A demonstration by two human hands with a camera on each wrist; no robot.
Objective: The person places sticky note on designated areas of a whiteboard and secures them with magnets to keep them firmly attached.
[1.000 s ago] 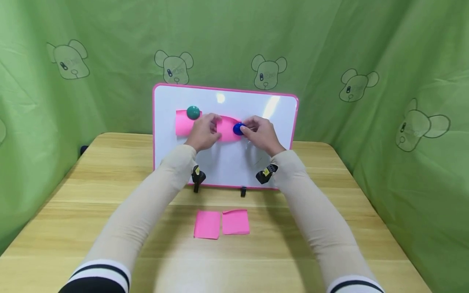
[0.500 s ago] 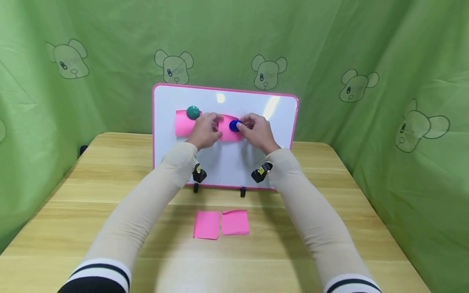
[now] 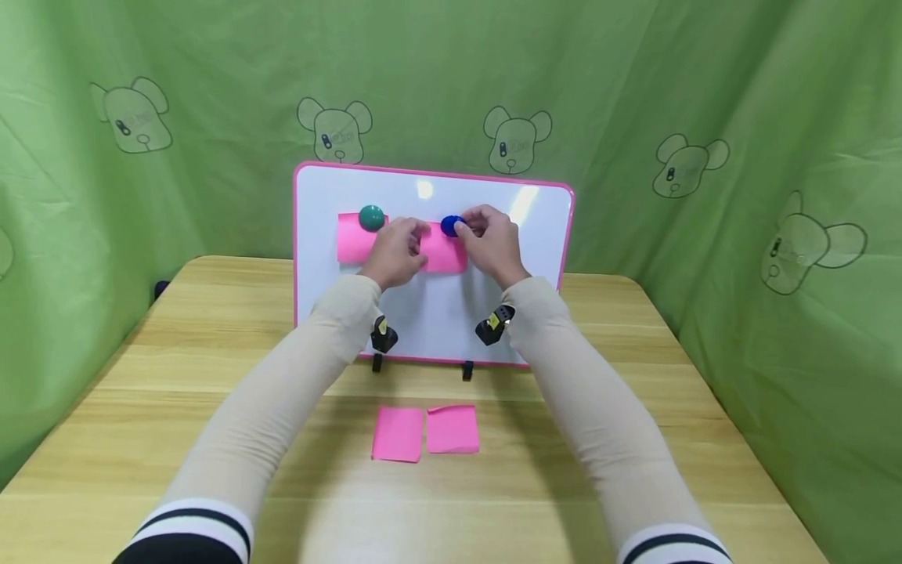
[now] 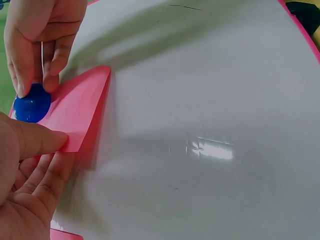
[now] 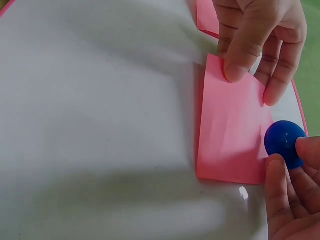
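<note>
My left hand (image 3: 396, 252) pinches the left edge of a pink sticky note (image 3: 444, 252) between thumb and fingers, against a whiteboard (image 3: 430, 321) with a pink frame. In the left wrist view the note (image 4: 82, 107) stands partly off the board. My right hand (image 3: 493, 244) holds a round blue magnet (image 3: 451, 226) by its rim at the note's upper edge. The magnet (image 5: 285, 142) overlaps that edge in the right wrist view. Left of my left hand, a green magnet (image 3: 371, 218) sits on another pink note (image 3: 355, 241), whose right part is hidden.
Two more pink notes, a left one (image 3: 398, 434) and a right one (image 3: 453, 428), lie on the wooden table (image 3: 564, 470) before the board. Small black feet (image 3: 467, 370) support the board's lower edge. A green curtain (image 3: 437, 78) hangs behind and at both sides.
My right hand has moved the blue magnet up and slightly left, from the note's right side to its upper edge. My left hand has stayed nearly still, still pinching the note.
</note>
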